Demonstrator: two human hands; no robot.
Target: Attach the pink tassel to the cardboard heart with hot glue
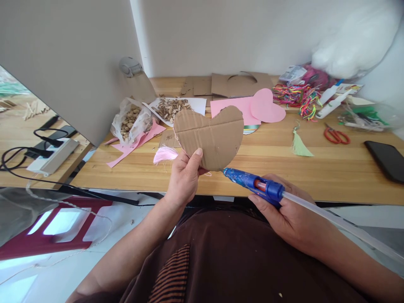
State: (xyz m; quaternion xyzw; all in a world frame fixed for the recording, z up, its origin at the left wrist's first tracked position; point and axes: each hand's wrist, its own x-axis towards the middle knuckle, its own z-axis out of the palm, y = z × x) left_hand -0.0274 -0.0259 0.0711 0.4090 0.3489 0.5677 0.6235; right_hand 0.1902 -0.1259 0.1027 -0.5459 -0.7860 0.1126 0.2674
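Note:
My left hand [187,174] grips a brown cardboard heart [213,136] by its lower left edge, thumb on the front face. The heart is held up above the table, its point downward. In my right hand [288,206] is a blue glue gun [252,183] with a long, clear glue stick [334,221] running out of its back. The nozzle is at the heart's lower edge; whether it touches cannot be told. Behind the heart lie a pink paper sheet [221,107] and a pink paper heart [267,106]. A pink tassel [164,155] lies left of the heart.
At the back left are a plastic bag of peanuts [131,122] and shells on white paper [173,108]. Red scissors [337,135], a green tassel [299,144], a black phone [385,159] and colourful cords [296,96] lie right. A power strip [52,155] sits far left.

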